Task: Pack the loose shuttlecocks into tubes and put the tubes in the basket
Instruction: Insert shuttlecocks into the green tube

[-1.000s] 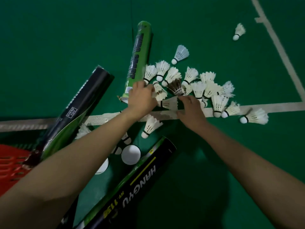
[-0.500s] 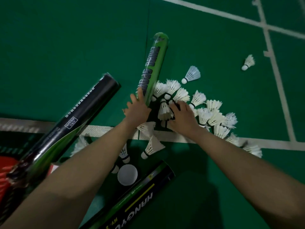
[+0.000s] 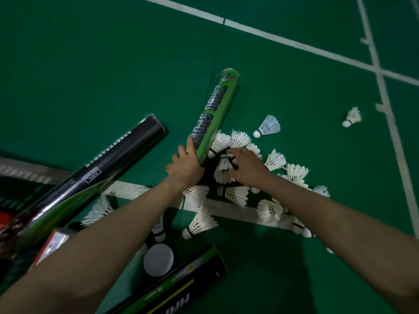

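Note:
A green shuttlecock tube [image 3: 214, 114] lies slanted on the green court floor, its near end in my left hand [image 3: 186, 168], which grips it from the left. My right hand [image 3: 247, 165] reaches into a heap of white shuttlecocks [image 3: 240, 141] and pinches one shuttlecock [image 3: 223, 168] right by the tube's near end. More shuttlecocks lie under and around my forearms. One shuttlecock [image 3: 268, 126] and another shuttlecock [image 3: 352, 116] lie apart to the right. The tube's opening is hidden by my hand.
A black tube [image 3: 108, 164] slants at the left, above a red basket edge [image 3: 3, 219]. Another black and green tube [image 3: 181, 288] lies at the bottom, with a white round cap [image 3: 158, 259] beside it. White court lines [image 3: 292, 44] cross the floor.
The view has tilted up, so everything sits lower in frame. My right hand moved further into the heap toward the tube's end. The left hand stays on the green tube.

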Demonstrator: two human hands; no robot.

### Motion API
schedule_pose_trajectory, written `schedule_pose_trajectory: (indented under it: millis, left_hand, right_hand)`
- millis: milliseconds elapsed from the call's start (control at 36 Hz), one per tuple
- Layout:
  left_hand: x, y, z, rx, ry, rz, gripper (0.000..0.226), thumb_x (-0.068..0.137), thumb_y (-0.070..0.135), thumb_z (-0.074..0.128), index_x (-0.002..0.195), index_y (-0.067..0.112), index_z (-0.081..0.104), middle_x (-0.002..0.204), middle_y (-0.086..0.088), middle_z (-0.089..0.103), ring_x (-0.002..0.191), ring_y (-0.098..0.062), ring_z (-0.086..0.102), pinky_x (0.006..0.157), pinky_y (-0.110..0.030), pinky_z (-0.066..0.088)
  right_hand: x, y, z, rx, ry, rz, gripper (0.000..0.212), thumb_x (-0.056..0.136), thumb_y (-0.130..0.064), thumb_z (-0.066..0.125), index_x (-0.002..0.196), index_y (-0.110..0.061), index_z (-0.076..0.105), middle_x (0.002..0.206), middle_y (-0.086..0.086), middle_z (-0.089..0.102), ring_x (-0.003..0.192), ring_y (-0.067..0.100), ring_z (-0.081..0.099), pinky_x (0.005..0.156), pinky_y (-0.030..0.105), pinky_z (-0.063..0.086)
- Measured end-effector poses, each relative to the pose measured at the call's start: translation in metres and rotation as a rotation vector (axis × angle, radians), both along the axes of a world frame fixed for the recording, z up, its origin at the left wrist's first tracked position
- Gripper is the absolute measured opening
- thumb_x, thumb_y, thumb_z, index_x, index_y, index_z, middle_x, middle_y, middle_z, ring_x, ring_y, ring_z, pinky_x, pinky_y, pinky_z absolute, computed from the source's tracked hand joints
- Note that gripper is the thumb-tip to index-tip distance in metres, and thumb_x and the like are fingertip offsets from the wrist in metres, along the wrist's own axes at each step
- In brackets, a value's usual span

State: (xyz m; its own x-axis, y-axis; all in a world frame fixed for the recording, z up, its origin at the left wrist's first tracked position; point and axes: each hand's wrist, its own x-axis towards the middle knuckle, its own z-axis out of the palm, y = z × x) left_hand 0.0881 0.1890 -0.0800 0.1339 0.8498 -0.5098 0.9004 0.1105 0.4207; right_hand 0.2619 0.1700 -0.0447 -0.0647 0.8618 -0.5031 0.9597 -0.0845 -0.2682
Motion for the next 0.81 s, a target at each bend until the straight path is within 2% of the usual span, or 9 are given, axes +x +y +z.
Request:
schedule_pose_trajectory:
  millis: [83,194,361,444,500,583,667,750,806]
  left_hand:
    - [-0.011,0.004,-0.001,0.008,-0.091,0.03,0.103,0.084,0.033,0.064,0.148,0.018,-0.015,0.143,-0.021,0.028,0.12,-0.04,0.044,0.097,-0.05,0.042]
    - [-0.019,0.002,0.012,0.108,-0.146,0.026,0.1,0.083,0.035,0.065,0.15,0.019,-0.008,0.145,-0.02,0.03,0.116,-0.038,0.049,0.096,-0.046,0.044]
    - [-0.007,-0.021,0.055,0.227,-0.254,-0.135,0.096,0.083,0.035,0.067,0.149,0.029,-0.003,0.153,-0.008,0.023,0.106,-0.029,0.054,0.088,-0.037,0.047]
    - [0.005,-0.031,0.068,0.127,-0.343,-0.156,0.099,0.08,0.026,0.073,0.148,0.034,0.002,0.153,-0.01,0.024,0.088,-0.026,0.064,0.07,-0.034,0.055]
    - [0.013,-0.036,0.073,0.069,-0.377,-0.172,0.099,0.078,0.02,0.075,0.147,0.036,0.006,0.148,-0.012,0.03,0.078,-0.023,0.064,0.064,-0.033,0.058]
    - [0.022,-0.04,0.084,-0.015,-0.317,-0.19,0.104,0.074,0.026,0.079,0.148,0.031,0.007,0.149,-0.01,0.027,0.099,-0.025,0.06,0.081,-0.035,0.056]
    - [0.031,-0.039,0.099,-0.116,-0.189,-0.216,0.101,0.074,0.056,0.068,0.15,0.027,0.006,0.15,-0.011,0.03,0.126,-0.028,0.045,0.105,-0.043,0.04]
    - [0.037,-0.032,0.112,-0.206,-0.199,-0.123,0.085,0.081,0.065,0.048,0.148,0.024,0.018,0.137,-0.011,0.049,0.112,-0.027,0.058,0.098,-0.041,0.046]
    - [0.04,-0.025,0.114,-0.283,-0.262,-0.041,0.08,0.08,0.063,0.05,0.144,0.022,0.027,0.12,-0.009,0.061,0.093,-0.021,0.067,0.081,-0.033,0.054]
  right_hand:
    - [0.005,0.001,-0.006,-0.024,0.149,-0.068,0.063,0.089,-0.032,0.059,0.145,-0.022,0.031,0.144,0.011,0.037,0.133,0.03,0.032,0.106,0.042,0.035]
    - [0.011,0.0,-0.01,0.188,0.364,-0.255,0.074,0.086,-0.044,0.064,0.146,-0.018,0.029,0.147,0.011,0.035,0.135,0.029,0.032,0.11,0.043,0.032]
    - [0.032,0.025,0.006,0.184,0.965,-0.826,0.087,0.086,-0.052,0.06,0.149,-0.024,0.008,0.151,0.009,0.027,0.133,0.027,0.036,0.107,0.044,0.036]
    - [0.047,0.045,0.011,0.065,1.308,-1.058,0.122,0.056,-0.068,0.077,0.15,-0.029,0.009,0.154,0.004,0.027,0.134,0.026,0.039,0.105,0.053,0.04]
    - [0.055,0.049,0.013,0.029,1.398,-1.113,0.142,0.035,-0.073,0.083,0.15,-0.026,0.013,0.153,0.003,0.03,0.136,0.027,0.037,0.106,0.055,0.038]
    - [0.06,0.042,0.01,0.031,1.472,-1.179,0.149,0.028,-0.067,0.088,0.151,-0.026,0.012,0.154,0.004,0.03,0.138,0.029,0.035,0.107,0.059,0.034]
    - [0.057,0.028,0.005,-0.027,1.489,-1.287,0.143,0.028,-0.062,0.089,0.148,-0.024,0.022,0.144,0.008,0.044,0.123,0.03,0.052,0.096,0.058,0.046]
    - [0.06,0.021,0.003,-0.059,1.474,-1.36,0.103,0.057,-0.057,0.083,0.14,-0.021,0.035,0.124,0.01,0.059,0.098,0.029,0.066,0.071,0.05,0.057]
    - [0.062,0.021,0.008,-0.055,1.442,-1.352,0.085,0.068,-0.055,0.077,0.135,-0.018,0.04,0.117,0.011,0.063,0.093,0.029,0.068,0.063,0.046,0.057]
